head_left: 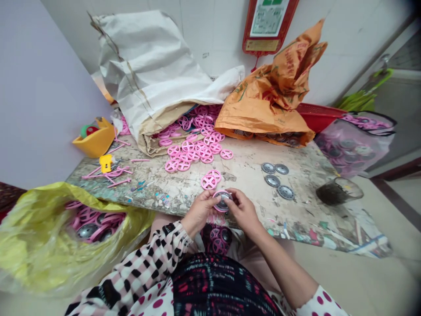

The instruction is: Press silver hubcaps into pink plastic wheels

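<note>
Between both hands, at the table's front edge, is a small toy wheel [222,201] with a grey hubcap face and a pink rim. My left hand [200,213] pinches its left side, thumb on the face. My right hand [245,213] grips the right side, its thumb also on the grey face. Just beyond the hands lie a pink spoked ring [208,181] and another partly under it. To the right rest several loose grey hubcaps [286,192]. A pile of pink rings [187,153] spills toward me from a white sack [158,66].
An orange bag [263,116] holding grey discs stands at the back. A dark-filled glass [338,192] sits near the right edge. Pink rods [120,175] and a yellow holder [95,138] are on the left. A yellow bag [36,237] of wheels hangs below the table's left front.
</note>
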